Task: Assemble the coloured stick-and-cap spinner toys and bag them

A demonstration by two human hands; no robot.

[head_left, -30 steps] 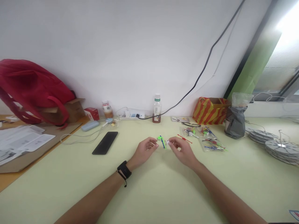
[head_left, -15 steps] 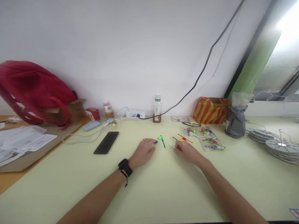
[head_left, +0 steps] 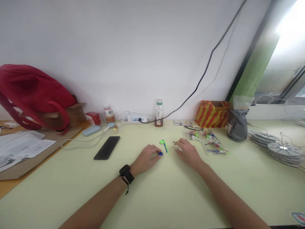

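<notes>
My left hand [head_left: 147,158] pinches a small round blue plastic piece [head_left: 160,154] between thumb and fingers, low over the table [head_left: 152,194]. Just beyond it lie a bright green ring-shaped piece [head_left: 162,142] and thin blue and green sticks [head_left: 166,147] side by side. My right hand [head_left: 189,153] reaches palm down over other small coloured parts and mostly covers them. Its fingers are stretched forward and apart, with a small white piece [head_left: 180,149] showing beneath them. A dark stick tip [head_left: 173,142] pokes out by the index finger.
Clear bags of coloured parts [head_left: 215,147] lie right of my right hand. A phone [head_left: 106,148] rests to the left. Along the wall stand a bottle [head_left: 159,113], a power strip [head_left: 135,118] and a striped bag [head_left: 212,114]. Grey discs [head_left: 284,152] are stacked at right.
My left hand has drawn the blue piece slightly nearer to me. My right hand's curled fingers have stretched out over the coloured parts. The view has shifted a little.
</notes>
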